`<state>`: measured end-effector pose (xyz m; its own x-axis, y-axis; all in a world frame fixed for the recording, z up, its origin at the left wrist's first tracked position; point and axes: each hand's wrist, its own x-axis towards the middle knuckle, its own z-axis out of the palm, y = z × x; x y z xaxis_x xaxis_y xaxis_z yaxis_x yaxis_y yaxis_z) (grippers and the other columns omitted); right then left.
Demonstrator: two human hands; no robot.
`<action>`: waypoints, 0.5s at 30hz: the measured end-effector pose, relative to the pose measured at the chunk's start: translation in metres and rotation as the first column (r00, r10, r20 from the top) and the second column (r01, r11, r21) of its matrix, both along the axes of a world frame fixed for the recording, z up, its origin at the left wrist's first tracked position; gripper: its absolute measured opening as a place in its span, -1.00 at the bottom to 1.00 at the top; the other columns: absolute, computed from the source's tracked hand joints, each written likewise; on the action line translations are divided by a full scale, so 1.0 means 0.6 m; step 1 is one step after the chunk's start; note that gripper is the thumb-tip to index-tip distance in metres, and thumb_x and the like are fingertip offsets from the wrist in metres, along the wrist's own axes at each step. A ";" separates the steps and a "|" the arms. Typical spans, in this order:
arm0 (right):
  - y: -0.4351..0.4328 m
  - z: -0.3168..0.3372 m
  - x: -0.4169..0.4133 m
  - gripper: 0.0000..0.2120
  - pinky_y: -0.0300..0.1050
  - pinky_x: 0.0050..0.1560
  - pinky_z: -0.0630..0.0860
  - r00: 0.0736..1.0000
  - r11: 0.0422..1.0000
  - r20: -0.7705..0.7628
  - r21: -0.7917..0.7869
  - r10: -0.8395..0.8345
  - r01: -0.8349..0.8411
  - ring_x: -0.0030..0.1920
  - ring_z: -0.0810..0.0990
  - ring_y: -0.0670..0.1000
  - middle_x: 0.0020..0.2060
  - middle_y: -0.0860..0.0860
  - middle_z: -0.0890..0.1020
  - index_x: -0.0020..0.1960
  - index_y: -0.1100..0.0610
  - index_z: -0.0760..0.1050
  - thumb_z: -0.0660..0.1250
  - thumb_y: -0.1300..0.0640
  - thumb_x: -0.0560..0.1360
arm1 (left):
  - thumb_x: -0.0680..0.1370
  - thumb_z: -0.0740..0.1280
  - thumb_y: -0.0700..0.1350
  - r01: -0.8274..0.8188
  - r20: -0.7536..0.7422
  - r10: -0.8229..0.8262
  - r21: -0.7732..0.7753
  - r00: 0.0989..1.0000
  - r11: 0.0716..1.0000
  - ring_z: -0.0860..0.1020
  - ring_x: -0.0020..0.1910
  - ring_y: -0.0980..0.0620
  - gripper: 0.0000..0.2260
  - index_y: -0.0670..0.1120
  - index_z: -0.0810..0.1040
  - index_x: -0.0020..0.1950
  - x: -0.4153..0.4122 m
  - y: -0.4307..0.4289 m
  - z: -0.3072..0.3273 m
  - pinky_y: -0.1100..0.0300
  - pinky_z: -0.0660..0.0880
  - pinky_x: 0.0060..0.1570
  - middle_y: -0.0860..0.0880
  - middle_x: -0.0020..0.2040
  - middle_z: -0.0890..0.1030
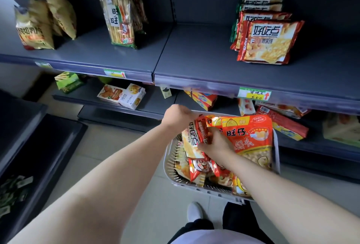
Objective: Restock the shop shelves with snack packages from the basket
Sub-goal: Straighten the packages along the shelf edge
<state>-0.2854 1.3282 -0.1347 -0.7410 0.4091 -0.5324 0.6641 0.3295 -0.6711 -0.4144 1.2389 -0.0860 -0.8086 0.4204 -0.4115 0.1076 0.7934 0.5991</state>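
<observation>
Both hands are seen down in the basket (205, 189), which sits low in front of the shelves, just above the floor (116, 146). A red-and-yellow packet (191, 138) stands upright at the basket's left end. Its top edge is pinched by the left hand (176, 116), fingers curled. Its lower part is gripped by the right hand (215, 145), fingers curled round it from the right. A small red pack (202, 129) is pressed against the packet between the two hands; which hand holds it cannot be told. A red bag (251, 136) lies flat across the basket's right half, touching the right hand. More snack packs (196, 169) are piled under the right forearm.

The top shelf (194, 54) is sparsely stocked: cookie packs (269, 42) stood in a row at right, stick packs (120, 21) upright at centre-left, chip bags (37, 27) at far left. A price tag (254, 93) is fixed to its front edge below the cookie packs. On the lower shelf (150, 105), white boxes (122, 95), a green box (68, 83), orange boxes (204, 98) and red packs (282, 125) are seen. A white shoe (194, 211) is seen below the basket.
</observation>
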 end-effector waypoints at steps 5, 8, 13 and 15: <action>0.035 0.009 0.044 -0.73 0.12 0.13 0.54 0.905 0.814 0.053 -0.418 -0.421 0.403 0.00 0.61 0.14 0.02 0.10 0.62 0.13 0.05 0.44 0.35 0.13 0.45 | 0.58 0.31 0.05 -0.125 -0.037 0.127 0.042 0.991 0.991 0.53 0.25 -0.08 -0.60 -0.09 0.50 0.36 0.005 -0.025 -0.012 0.15 0.42 0.16 -0.05 0.29 0.57; 0.045 0.013 0.064 -0.72 0.02 -0.02 0.50 0.847 0.725 0.057 -0.488 -0.528 0.486 -0.08 0.59 0.13 -0.02 0.13 0.62 0.12 0.13 0.44 0.34 0.23 0.42 | 0.58 0.30 0.16 -0.130 0.064 0.129 0.024 0.990 0.991 0.57 0.08 -0.10 -0.58 -0.13 0.50 0.26 0.015 -0.030 -0.004 0.10 0.47 0.07 -0.13 0.14 0.59; 0.069 0.042 0.076 -0.79 -0.08 -0.15 0.48 0.796 0.644 -0.001 -0.588 -0.606 0.489 -0.18 0.60 0.10 -0.17 0.08 0.68 0.02 0.09 0.55 0.29 0.29 0.44 | 0.54 0.42 0.05 -0.186 0.333 0.104 0.223 0.937 0.957 0.56 -0.11 0.08 -0.60 -0.03 0.46 0.32 0.048 -0.018 0.010 0.20 0.46 -0.13 0.00 0.04 0.60; 0.091 0.062 0.077 -0.78 -0.08 -0.12 0.48 0.837 0.728 -0.068 -0.536 -0.542 0.428 -0.16 0.62 0.12 -0.19 0.06 0.71 -0.02 0.01 0.60 0.32 0.26 0.42 | 0.50 0.48 -0.04 -0.205 0.375 0.074 0.324 0.924 0.924 0.59 0.01 0.04 -0.40 0.00 0.32 0.48 0.045 -0.009 0.009 0.14 0.55 -0.07 -0.03 0.24 0.57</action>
